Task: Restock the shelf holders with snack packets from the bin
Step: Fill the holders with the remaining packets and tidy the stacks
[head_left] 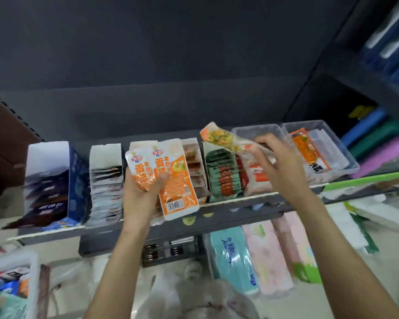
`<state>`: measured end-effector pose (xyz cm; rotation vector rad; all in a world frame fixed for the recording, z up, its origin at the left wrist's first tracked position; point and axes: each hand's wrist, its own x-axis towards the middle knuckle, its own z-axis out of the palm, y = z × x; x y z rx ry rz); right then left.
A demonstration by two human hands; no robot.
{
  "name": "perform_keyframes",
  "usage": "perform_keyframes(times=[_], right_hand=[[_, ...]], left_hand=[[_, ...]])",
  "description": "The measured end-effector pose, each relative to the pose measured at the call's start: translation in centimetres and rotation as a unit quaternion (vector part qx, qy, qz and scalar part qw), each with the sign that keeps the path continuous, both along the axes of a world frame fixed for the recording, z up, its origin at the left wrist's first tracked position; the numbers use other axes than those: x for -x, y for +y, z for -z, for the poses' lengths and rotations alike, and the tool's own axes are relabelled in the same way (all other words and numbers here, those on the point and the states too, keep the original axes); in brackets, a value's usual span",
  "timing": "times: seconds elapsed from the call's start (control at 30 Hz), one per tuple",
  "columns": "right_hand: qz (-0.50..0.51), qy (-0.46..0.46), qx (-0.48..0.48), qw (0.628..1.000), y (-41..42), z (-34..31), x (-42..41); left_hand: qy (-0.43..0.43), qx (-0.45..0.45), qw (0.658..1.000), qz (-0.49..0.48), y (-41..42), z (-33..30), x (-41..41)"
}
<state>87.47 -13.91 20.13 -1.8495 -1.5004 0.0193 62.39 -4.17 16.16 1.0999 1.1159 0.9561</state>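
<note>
My left hand [141, 195] grips a small stack of orange-and-white snack packets [141, 169] in front of an orange-and-white cardboard holder [179, 180] on the shelf. My right hand [277, 164] holds one clear packet with an orange-and-green print [219, 136], tilted above the holder of green packets [223, 176]. Behind that hand sits a clear plastic holder [256, 130]. The white bin [21, 261] with mixed packets shows at the bottom left.
On the shelf stand a blue box of dark packets [53, 183], a white holder of pale packets [106, 180] and a clear tray with orange packets [318, 150]. Tissue packs [258, 256] lie below. Plastic bags [170, 293] sit between my arms.
</note>
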Motion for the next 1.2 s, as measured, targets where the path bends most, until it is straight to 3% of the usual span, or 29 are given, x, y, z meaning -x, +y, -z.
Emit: perform_keyframes(times=[0.23,0.4,0.5,0.63,0.7,0.8,0.87,1.07,1.2], right_hand=[[-0.039,-0.226,0.014,0.973,9.5,0.3,1.4],[-0.073,-0.380,0.091,0.918,14.3,0.4,2.9],[-0.102,-0.468,0.159,0.863,15.8,0.0,4.6],[-0.141,-0.499,0.260,0.814,17.5,1.4,7.0],[-0.163,-0.474,0.258,0.826,18.1,2.2,7.4],[-0.173,-0.284,0.270,0.904,18.2,3.1,6.1],[-0.150,-0.175,0.266,0.936,17.4,3.8,4.6],[-0.132,-0.131,0.240,0.953,15.3,6.4,4.2],[-0.100,0.089,0.181,0.974,14.4,3.9,4.3]], left_hand=[[0.005,0.027,0.998,-0.059,2.4,1.0,0.3],[-0.001,0.053,0.996,-0.070,2.9,1.3,0.0],[-0.006,0.059,0.995,-0.078,3.3,1.4,0.2],[-0.004,0.064,0.994,-0.088,4.0,1.2,0.1],[-0.008,0.064,0.994,-0.091,4.3,1.2,-0.1],[-0.008,0.064,0.994,-0.093,4.7,1.3,-0.5],[-0.011,0.064,0.994,-0.091,4.9,1.3,-0.7],[-0.001,0.062,0.995,-0.080,5.1,1.2,-1.4],[0.000,0.063,0.995,-0.072,5.1,0.9,-2.0]])
